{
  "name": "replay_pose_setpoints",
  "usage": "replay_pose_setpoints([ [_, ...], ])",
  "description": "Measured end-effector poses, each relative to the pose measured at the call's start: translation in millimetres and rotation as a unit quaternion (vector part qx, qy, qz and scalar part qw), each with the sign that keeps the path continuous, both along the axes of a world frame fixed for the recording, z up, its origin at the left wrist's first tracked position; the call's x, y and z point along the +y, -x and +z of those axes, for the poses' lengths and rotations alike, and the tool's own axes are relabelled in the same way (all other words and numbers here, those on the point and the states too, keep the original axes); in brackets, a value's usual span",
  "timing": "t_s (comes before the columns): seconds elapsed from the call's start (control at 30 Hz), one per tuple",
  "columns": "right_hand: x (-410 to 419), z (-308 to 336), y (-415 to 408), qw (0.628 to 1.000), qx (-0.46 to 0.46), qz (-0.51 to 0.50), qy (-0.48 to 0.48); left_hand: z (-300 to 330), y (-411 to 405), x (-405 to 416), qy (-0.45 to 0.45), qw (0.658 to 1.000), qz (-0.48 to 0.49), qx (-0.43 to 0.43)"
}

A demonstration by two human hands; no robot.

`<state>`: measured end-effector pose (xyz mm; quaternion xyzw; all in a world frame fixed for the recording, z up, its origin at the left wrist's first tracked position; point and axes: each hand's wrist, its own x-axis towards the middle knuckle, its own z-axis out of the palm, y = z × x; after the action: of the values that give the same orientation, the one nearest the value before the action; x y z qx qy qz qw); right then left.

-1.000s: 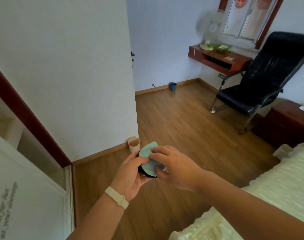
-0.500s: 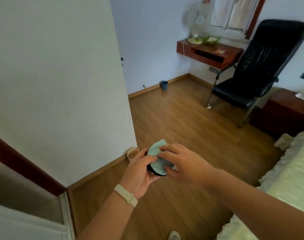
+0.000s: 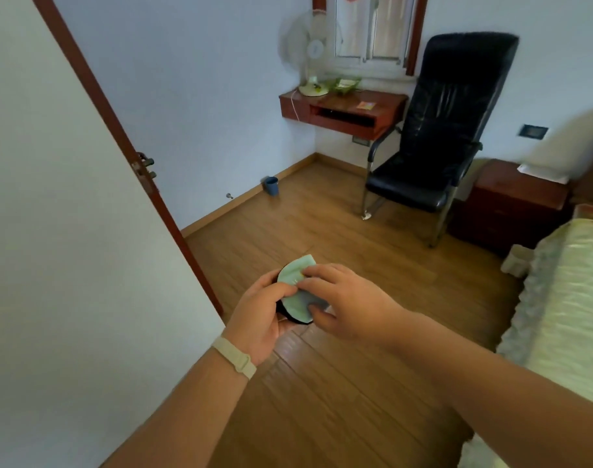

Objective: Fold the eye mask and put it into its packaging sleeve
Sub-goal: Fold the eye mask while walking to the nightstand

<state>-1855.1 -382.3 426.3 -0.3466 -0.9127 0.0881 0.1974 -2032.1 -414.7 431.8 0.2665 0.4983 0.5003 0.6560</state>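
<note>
Folded eye mask (image 3: 296, 282) between both hands, rounded end away

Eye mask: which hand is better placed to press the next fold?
Probably the right hand: its fingers lie on top of the eye mask, pinching its edge. The left hand cups it from below, serving as support.

Both hands hold a folded eye mask (image 3: 296, 292), pale green with a black edge, in the air above the wooden floor (image 3: 339, 383). The left hand (image 3: 259, 315) cups it from below, thumb on top; the right hand (image 3: 345, 302) presses its fingers onto the green face. A black chair (image 3: 436, 130) stands beside a wall-mounted desk (image 3: 349, 111), and a bed (image 3: 565, 298) lies at the right.
</note>
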Motion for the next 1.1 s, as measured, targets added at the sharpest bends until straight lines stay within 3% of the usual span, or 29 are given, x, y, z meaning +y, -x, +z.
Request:
replay_pose_setpoints([
  [0.43, 101, 7, -84, 0.983, -0.009, -0.181, 0.03, 0, -86, 166, -0.002, 0.988, -0.156, 0.011],
  [0.7, 209, 1, -101, 0.959, -0.031, -0.278, 0.037, -15, -117, 300, 0.003, 0.972, -0.236, -0.021],
  [0.9, 311, 16, -112, 0.939, -0.045, -0.341, 0.031, -3, -130, 424, -0.017, 0.947, -0.318, -0.034],
  [1.1, 363, 9, -137, 0.906, -0.026, -0.42, 0.046, -5, -170, 500, -0.019, 0.916, -0.399, -0.025],
])
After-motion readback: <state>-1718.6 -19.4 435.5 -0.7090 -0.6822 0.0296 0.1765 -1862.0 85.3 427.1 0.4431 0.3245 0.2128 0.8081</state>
